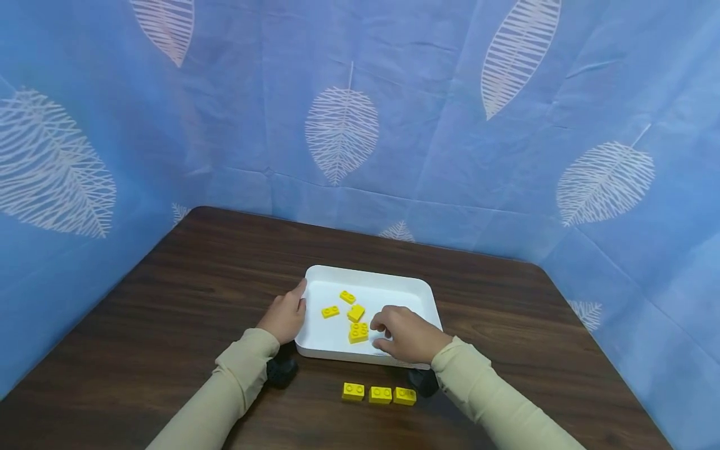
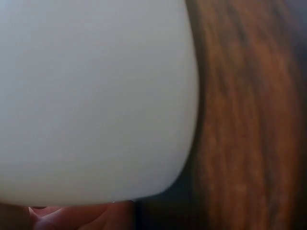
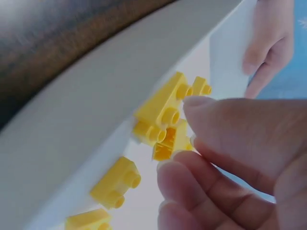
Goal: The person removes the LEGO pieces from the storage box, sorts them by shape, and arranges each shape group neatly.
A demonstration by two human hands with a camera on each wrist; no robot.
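A shallow white tray [image 1: 368, 359] lies on the dark wooden table with several yellow toy building bricks inside. My left hand [image 1: 284, 315] holds the tray's left rim, index finger stretched along it and thumb at the edge; in the left wrist view the tray wall hides most of its fingers. Over the right part of the tray is my right hand [image 1: 410, 334], thumb and fingers bent but apart, with nothing between them. Just left of its fingertips sits a stack of studded yellow bricks [image 1: 358, 332]. Behind it lies a tilted yellow brick [image 1: 355, 312], its hollow underside showing in the right wrist view.
Two thin yellow bricks [image 1: 330, 311] lie farther left and back in the tray. In front of the tray, three yellow two-stud bricks [image 1: 380, 395] stand in a row on the wooden table [image 1: 236, 269]. A blue leaf-patterned cloth [image 1: 427, 125] hangs behind the table.
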